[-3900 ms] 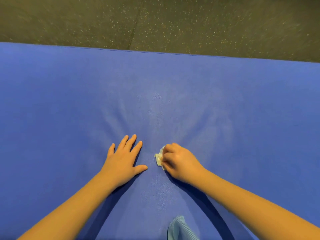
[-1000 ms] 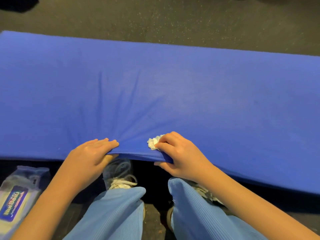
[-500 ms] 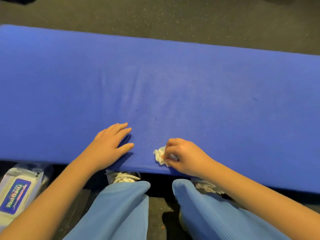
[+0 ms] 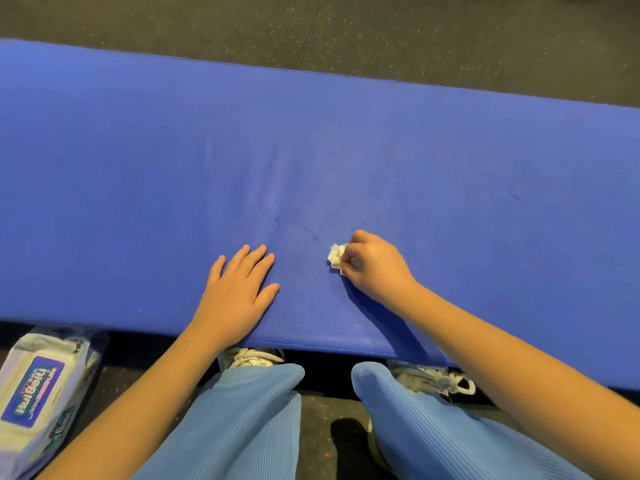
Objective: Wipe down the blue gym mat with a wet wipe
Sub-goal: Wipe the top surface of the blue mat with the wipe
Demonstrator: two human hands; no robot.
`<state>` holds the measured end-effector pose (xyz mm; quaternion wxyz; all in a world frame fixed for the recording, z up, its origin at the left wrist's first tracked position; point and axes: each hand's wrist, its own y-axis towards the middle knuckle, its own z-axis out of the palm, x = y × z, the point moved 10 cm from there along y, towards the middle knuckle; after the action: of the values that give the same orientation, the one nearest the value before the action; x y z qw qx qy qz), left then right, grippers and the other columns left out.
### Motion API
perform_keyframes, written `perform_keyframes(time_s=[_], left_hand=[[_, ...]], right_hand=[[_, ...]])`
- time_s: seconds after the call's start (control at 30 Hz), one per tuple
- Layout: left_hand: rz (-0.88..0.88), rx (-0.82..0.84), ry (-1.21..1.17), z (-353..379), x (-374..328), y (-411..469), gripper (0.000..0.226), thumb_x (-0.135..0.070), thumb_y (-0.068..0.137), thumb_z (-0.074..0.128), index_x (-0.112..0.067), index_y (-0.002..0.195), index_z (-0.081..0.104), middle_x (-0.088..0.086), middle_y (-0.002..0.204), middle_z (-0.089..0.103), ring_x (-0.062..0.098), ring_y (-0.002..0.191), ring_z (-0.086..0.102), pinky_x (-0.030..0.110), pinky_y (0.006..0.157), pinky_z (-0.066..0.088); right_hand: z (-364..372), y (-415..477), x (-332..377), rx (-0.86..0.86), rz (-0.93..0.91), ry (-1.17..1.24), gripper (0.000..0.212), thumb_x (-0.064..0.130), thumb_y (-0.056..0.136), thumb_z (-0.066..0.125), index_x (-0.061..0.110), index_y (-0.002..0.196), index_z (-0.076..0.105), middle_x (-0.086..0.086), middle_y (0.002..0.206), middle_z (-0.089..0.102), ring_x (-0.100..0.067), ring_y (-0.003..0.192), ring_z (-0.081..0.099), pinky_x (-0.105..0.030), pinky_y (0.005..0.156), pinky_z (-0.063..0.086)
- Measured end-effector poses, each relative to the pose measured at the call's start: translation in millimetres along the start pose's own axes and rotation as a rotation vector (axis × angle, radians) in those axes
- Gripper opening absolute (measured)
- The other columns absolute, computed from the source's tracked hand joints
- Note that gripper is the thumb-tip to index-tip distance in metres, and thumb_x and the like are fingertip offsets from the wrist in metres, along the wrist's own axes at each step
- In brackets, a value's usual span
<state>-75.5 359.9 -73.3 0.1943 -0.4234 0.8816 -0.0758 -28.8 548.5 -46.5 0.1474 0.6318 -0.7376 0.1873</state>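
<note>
While my right hand (image 4: pixel 372 268) pinched the crumpled wipe (image 4: pixel 335 256) against the mat (image 4: pixel 450 161) near its front edge, my left hand (image 4: pixel 239 289) lay flat and open on the mat nearby. Risk: so small a wipe could miss areas; uneven pressure could wrinkle the mat.

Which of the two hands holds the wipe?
The right hand: its fingers curl round the crumpled white wipe on the mat. The left hand lies flat on the mat with straight fingers and holds nothing.
</note>
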Motion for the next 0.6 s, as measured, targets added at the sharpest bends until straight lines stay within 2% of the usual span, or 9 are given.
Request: perform_keyframes(time_s=[0.03, 0.1, 0.17, 0.23, 0.3, 0.43, 0.47, 0.53, 0.6], left_hand=[[-0.004, 0.004, 0.007, 0.3, 0.8, 0.3, 0.088, -0.064, 0.078, -0.002, -0.024, 0.152, 0.025, -0.009, 0.160, 0.015, 0.014, 0.149, 0.004, 0.040, 0.118, -0.003], [-0.004, 0.006, 0.017, 1.0, 1.4, 0.7, 0.088, -0.064, 0.079, -0.001, -0.023, 0.152, 0.026, -0.008, 0.160, 0.016, 0.014, 0.149, 0.004, 0.040, 0.118, -0.002], [0.002, -0.005, 0.028, 0.3, 1.7, 0.8, 0.086, -0.063, 0.081, 0.001, -0.023, 0.151, 0.029, -0.007, 0.159, 0.019, 0.015, 0.148, 0.007, 0.041, 0.118, -0.001], [0.000, -0.013, 0.030, 0.9, 3.3, 2.1, 0.084, -0.062, 0.082, 0.003, -0.022, 0.150, 0.031, -0.007, 0.159, 0.021, 0.016, 0.148, 0.009, 0.041, 0.118, 0.001], [0.000, -0.012, 0.033, 2.3, 3.1, 2.5, 0.082, -0.062, 0.084, 0.006, -0.022, 0.149, 0.035, -0.006, 0.157, 0.025, 0.017, 0.148, 0.012, 0.042, 0.118, 0.003], [0.022, -0.042, 0.020, -7.0, 1.4, 12.8, 0.075, -0.060, 0.083, 0.019, -0.017, 0.134, 0.053, -0.001, 0.143, 0.046, 0.023, 0.136, 0.035, 0.043, 0.111, 0.021], [0.027, -0.052, 0.012, -10.6, 1.5, 19.2, 0.073, -0.060, 0.082, 0.021, -0.016, 0.130, 0.056, 0.000, 0.136, 0.050, 0.024, 0.130, 0.040, 0.042, 0.107, 0.025], [0.025, -0.041, 0.007, -12.8, 1.6, 34.5, 0.077, -0.061, 0.081, 0.019, -0.015, 0.131, 0.054, 0.001, 0.132, 0.049, 0.024, 0.127, 0.041, 0.040, 0.105, 0.027], [0.006, 0.007, 0.047, -6.4, 0.3, 46.3, 0.086, -0.062, 0.079, 0.009, -0.016, 0.143, 0.041, 0.001, 0.148, 0.037, 0.025, 0.139, 0.028, 0.042, 0.112, 0.020]], right_hand=[[1.8, 0.0, 0.2, -0.034, 0.026, 0.006, 0.024, 0.021, 0.088, 0.061, 0.003, 0.073, 0.066, -0.010, 0.081, 0.053, -0.031, 0.068, 0.053, -0.040, 0.055, 0.046], [8.3, -12.1, 22.7, -0.034, -0.079, 0.077, 0.030, 0.027, 0.087, 0.057, 0.004, 0.070, 0.065, -0.009, 0.077, 0.053, -0.029, 0.064, 0.052, -0.034, 0.053, 0.046], [17.1, -31.5, 48.7, 0.100, -0.240, 0.152, 0.024, 0.027, 0.085, 0.057, 0.007, 0.075, 0.067, -0.007, 0.081, 0.056, -0.027, 0.068, 0.053, -0.033, 0.054, 0.045], [19.5, -32.5, 50.7, 0.205, -0.321, 0.145, 0.018, 0.023, 0.084, 0.059, 0.009, 0.080, 0.069, -0.006, 0.086, 0.058, -0.026, 0.072, 0.055, -0.034, 0.055, 0.046], [14.3, -9.9, 26.9, 0.150, -0.272, 0.083, 0.017, 0.022, 0.085, 0.061, 0.008, 0.077, 0.068, -0.007, 0.086, 0.058, -0.028, 0.074, 0.055, -0.035, 0.052, 0.045], [6.0, 35.8, -22.7, -0.068, 0.049, -0.010, 0.021, 0.014, 0.089, 0.060, 0.002, 0.072, 0.065, -0.011, 0.083, 0.054, -0.032, 0.075, 0.053, -0.035, 0.054, 0.041], [10.2, 35.4, -11.8, -0.072, 0.010, 0.015, 0.022, 0.015, 0.089, 0.059, 0.003, 0.071, 0.065, -0.011, 0.081, 0.055, -0.032, 0.072, 0.053, -0.034, 0.055, 0.042], [20.0, 19.2, 28.2, 0.012, -0.209, 0.088, 0.020, 0.016, 0.087, 0.056, 0.006, 0.072, 0.066, -0.010, 0.081, 0.057, -0.030, 0.071, 0.053, -0.032, 0.054, 0.043], [31.1, 3.7, 46.2, 0.166, -0.373, 0.074, 0.017, 0.017, 0.088, 0.055, 0.008, 0.081, 0.068, -0.008, 0.086, 0.058, -0.027, 0.075, 0.053, -0.033, 0.054, 0.044]])
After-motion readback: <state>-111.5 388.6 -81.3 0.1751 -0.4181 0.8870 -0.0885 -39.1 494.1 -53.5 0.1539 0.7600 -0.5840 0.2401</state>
